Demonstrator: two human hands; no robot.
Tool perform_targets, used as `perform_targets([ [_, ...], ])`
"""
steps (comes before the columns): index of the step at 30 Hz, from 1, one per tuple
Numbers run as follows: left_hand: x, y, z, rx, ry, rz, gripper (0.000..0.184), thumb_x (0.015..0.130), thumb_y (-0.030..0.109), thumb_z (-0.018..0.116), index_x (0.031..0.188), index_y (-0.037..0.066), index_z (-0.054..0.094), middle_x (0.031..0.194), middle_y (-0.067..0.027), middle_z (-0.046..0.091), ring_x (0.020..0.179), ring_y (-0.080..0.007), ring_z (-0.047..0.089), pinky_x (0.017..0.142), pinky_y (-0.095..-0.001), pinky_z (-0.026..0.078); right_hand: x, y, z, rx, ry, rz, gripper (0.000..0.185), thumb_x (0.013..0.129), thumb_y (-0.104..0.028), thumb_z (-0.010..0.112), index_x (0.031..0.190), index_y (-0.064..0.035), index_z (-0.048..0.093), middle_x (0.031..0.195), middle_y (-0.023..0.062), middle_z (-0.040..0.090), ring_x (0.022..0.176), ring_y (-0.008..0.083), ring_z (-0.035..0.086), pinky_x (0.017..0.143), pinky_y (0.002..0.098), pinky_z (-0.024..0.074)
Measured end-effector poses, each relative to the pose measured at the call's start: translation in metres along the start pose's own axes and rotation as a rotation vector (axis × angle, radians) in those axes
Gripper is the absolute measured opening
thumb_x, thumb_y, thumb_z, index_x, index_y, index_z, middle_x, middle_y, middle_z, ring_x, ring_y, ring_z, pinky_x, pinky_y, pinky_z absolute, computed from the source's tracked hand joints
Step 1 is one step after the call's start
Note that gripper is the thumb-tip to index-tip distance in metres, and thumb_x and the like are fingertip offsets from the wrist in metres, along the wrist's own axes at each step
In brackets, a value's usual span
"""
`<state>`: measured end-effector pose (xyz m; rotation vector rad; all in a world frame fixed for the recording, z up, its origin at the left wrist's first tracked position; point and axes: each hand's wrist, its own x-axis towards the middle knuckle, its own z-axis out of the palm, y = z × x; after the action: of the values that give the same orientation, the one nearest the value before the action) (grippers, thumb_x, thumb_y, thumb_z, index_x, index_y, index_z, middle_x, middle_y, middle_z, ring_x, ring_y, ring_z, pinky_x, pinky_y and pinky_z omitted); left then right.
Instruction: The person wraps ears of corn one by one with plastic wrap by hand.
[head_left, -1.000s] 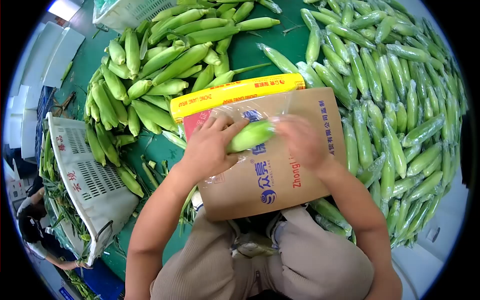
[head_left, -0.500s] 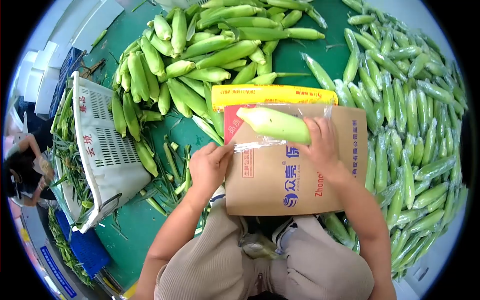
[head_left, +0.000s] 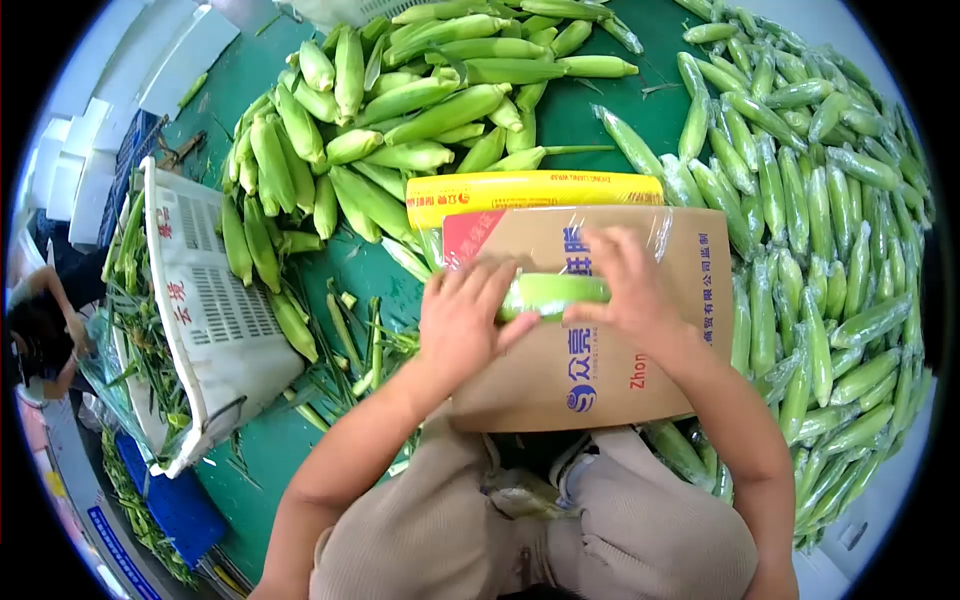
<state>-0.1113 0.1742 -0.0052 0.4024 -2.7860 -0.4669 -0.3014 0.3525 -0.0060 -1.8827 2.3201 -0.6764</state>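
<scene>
A pale green ear of corn (head_left: 553,293) lies across the brown cardboard box (head_left: 540,390), between my two hands. My left hand (head_left: 468,315) is closed round its left end, the thumb along the near side. At the other end my right hand (head_left: 630,285) has its thumb against the corn, while its fingers arch above, slightly blurred. Clear film shows faintly on the box top; how much of it covers this ear I cannot tell. Just behind the box lies a yellow plastic-wrap carton (head_left: 535,188).
Unwrapped green corn (head_left: 430,100) is heaped at the back. Film-wrapped ears (head_left: 820,220) cover the right side. A tilted white basket (head_left: 215,300) with husk scraps stands at left, near loose stalks (head_left: 345,330). Another person (head_left: 50,320) is at the far left edge.
The ear of corn has come down and nearer on the box and lies more level. My left hand has moved right from the film's edge onto the corn; my right hand's fingers have lifted.
</scene>
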Motion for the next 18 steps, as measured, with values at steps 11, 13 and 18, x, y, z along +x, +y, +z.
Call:
perform_targets([
  [11,0.074,0.004,-0.005,-0.024,0.02,0.186,0.059,0.083,0.023,0.077,0.138,0.014,0.059,0.137,-0.0102,0.062,0.132,-0.029,0.057,0.116,-0.055,0.036,0.05,0.049,0.015,-0.003,0.055,0.065,0.082,0.072,-0.041,0.088,0.137,-0.0049,0.053,0.121,0.0144,0.056,0.11,0.0365,0.061,0.093,0.0456,0.0516],
  [13,0.055,0.009,0.01,0.142,0.027,0.239,0.066,0.081,0.025,0.077,0.143,0.016,0.056,0.141,-0.008,0.06,0.137,-0.0261,0.053,0.117,-0.0559,0.035,0.046,0.042,-0.004,0.148,-0.117,0.089,0.074,0.073,-0.038,0.088,0.131,-0.0035,0.057,0.118,0.0165,0.058,0.108,0.0373,0.062,0.092,0.0462,0.052],
  [18,0.037,0.006,0.008,0.14,-0.072,0.314,0.062,0.072,0.022,0.076,0.132,0.017,0.061,0.119,-0.0044,0.067,0.106,-0.0261,0.066,0.094,-0.0419,0.052,0.037,0.012,-0.035,0.467,-0.479,0.198,0.044,0.084,-0.041,0.079,0.109,-0.0058,0.07,0.099,0.0198,0.07,0.097,0.0387,0.067,0.086,0.0465,0.0523],
])
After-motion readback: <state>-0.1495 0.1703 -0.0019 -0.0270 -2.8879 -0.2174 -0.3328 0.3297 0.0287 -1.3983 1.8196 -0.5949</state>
